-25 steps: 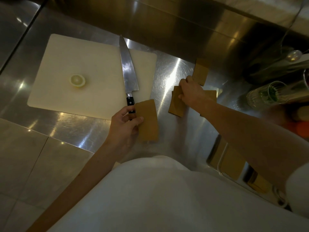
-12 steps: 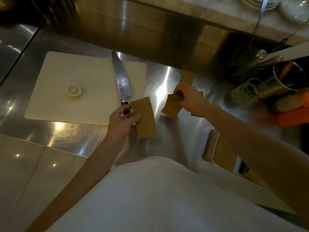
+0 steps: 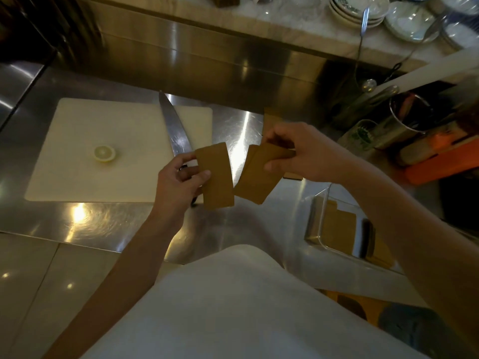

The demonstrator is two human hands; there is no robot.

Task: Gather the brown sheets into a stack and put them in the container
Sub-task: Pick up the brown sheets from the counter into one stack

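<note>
My left hand [image 3: 180, 181] pinches one brown sheet [image 3: 216, 177] by its left edge, held above the steel counter. My right hand [image 3: 298, 151] grips a small stack of brown sheets [image 3: 259, 177], tilted, just right of the first sheet and nearly touching its lower corner. Another brown sheet [image 3: 269, 119] lies on the counter behind my right hand, and a bit of one more [image 3: 293, 176] shows under my right wrist. The clear container [image 3: 317, 224] stands at the near right, with brown sheets inside it; my right forearm covers part of it.
A white cutting board [image 3: 90, 182] lies at the left with a lemon slice [image 3: 104, 153] and a large knife [image 3: 173, 128] on it. Glasses, a metal cup [image 3: 404, 125] and an orange object [image 3: 440, 167] crowd the right. Stacked dishes [image 3: 363, 11] sit on the raised back ledge.
Both hands lifted their sheets off the counter and came closer together. My right hand picked up its stack and tilted it toward the left sheet. The camera view shifted upward.
</note>
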